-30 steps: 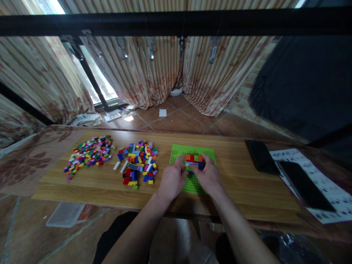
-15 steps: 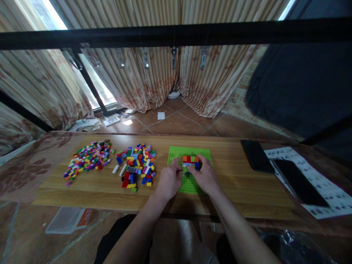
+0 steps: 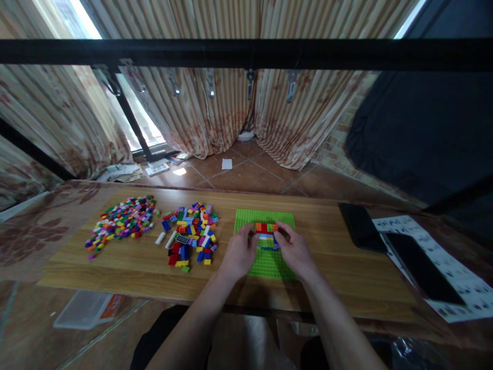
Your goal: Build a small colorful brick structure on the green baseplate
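Note:
A small block of joined toy bricks (image 3: 265, 237), with orange and red on top and white, green and blue below, is at the middle of the green baseplate (image 3: 265, 267). My left hand (image 3: 239, 250) grips its left side with curled fingers. On the other side, my right hand (image 3: 296, 250) holds the block between thumb and fingers. Both hands are over the baseplate, and they partly cover the block's sides. Whether the block is pressed onto the studs or only rests there, I cannot tell.
Left of the baseplate lies a pile of larger loose bricks (image 3: 190, 234), and farther left a heap of small bricks (image 3: 123, 218). A black phone-like slab (image 3: 421, 267) lies on a printed sheet (image 3: 458, 288) at right, near another dark flat object (image 3: 361, 227). A black bar (image 3: 246, 53) crosses above.
Both hands now grip the block from its sides, and the right thumb has drawn back from its front. More of the block's front shows. The camera view has shifted slightly.

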{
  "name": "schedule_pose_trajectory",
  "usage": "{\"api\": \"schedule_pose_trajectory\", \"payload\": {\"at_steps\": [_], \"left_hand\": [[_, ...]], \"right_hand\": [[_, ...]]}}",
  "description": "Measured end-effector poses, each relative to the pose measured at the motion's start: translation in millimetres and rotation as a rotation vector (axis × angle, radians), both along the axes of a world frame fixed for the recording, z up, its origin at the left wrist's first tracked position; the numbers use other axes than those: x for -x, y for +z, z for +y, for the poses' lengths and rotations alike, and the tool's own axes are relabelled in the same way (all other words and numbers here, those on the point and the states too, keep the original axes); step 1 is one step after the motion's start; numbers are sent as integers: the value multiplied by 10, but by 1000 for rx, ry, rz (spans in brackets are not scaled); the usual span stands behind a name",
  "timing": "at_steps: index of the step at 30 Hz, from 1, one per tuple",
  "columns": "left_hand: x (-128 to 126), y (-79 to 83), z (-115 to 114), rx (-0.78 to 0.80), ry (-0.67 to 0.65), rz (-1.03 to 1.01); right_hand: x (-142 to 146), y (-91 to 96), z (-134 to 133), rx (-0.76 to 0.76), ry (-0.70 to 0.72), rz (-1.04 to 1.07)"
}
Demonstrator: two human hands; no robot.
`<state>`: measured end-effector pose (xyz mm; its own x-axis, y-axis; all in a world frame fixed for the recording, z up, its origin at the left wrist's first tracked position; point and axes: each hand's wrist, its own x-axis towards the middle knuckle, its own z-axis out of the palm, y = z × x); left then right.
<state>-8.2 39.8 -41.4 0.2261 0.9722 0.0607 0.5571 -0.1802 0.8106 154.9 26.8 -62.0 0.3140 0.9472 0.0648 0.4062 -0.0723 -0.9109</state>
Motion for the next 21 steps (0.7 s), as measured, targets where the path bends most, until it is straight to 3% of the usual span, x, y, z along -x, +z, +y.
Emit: {"api": "schedule_pose_trajectory", "payload": {"at_steps": [6,13,21], "left_hand": [[19,-45,-37,50,-35,-14],[93,-4,24,76,47,-73],[28,37,-17,58,16,-5]], "right_hand": [[-85,-2,-5,71,11,102],[-346,140,-19,119,-141,46],[-293,250,-172,273,74,145]]}}
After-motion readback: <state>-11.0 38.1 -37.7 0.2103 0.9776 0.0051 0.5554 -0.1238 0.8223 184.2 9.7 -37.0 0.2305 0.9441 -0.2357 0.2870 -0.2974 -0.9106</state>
